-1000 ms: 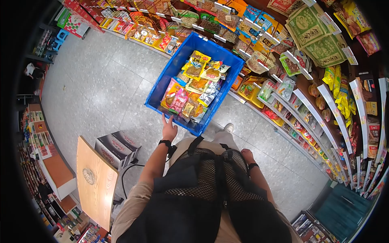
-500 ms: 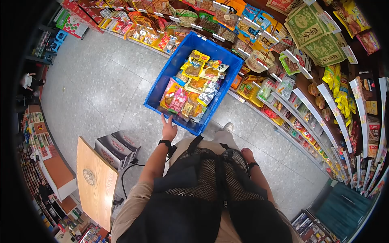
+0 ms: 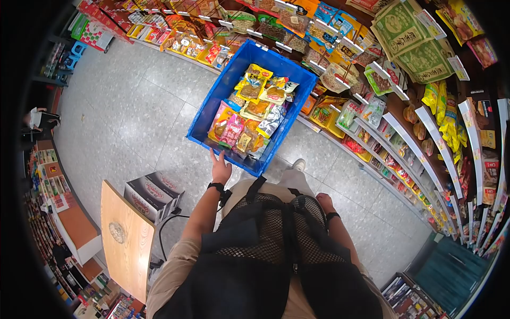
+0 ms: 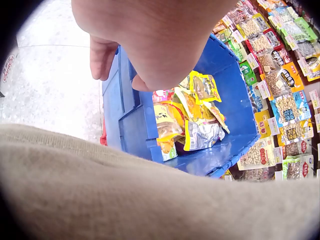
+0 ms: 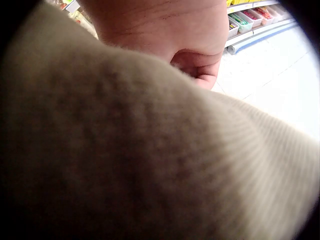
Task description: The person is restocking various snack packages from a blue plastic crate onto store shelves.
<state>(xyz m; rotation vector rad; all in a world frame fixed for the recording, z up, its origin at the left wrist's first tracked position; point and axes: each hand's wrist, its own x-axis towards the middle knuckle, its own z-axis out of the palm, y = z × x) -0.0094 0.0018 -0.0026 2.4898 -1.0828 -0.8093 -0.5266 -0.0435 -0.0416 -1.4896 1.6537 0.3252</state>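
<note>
A blue plastic crate [image 3: 195, 125] stands in front of the person, with several bagged snacks [image 3: 257, 109] piled inside in yellow, pink and silver packs. The left hand [image 3: 221, 171] reaches to the crate's near left rim, its fingers extended and spread at the edge. From the left wrist view, the left hand [image 4: 150, 40] overlaps the rim, with the other fingers [image 4: 101, 57] hanging on the outer side. The right hand [image 3: 324, 203] hangs loosely curled beside the thigh and holds nothing; in the right wrist view a sleeve covers part of it.
Shelves [image 3: 393, 127] of packaged snacks curve along the far and right sides, close to the crate. A wooden board [image 3: 127, 239] and a printed carton [image 3: 154, 196] stand at the left. Grey floor tiles [image 3: 133, 106] extend beyond them.
The crate and shelves shift slightly left and up in the head view. The left hand stays at the rim and the right hand stays by the thigh.
</note>
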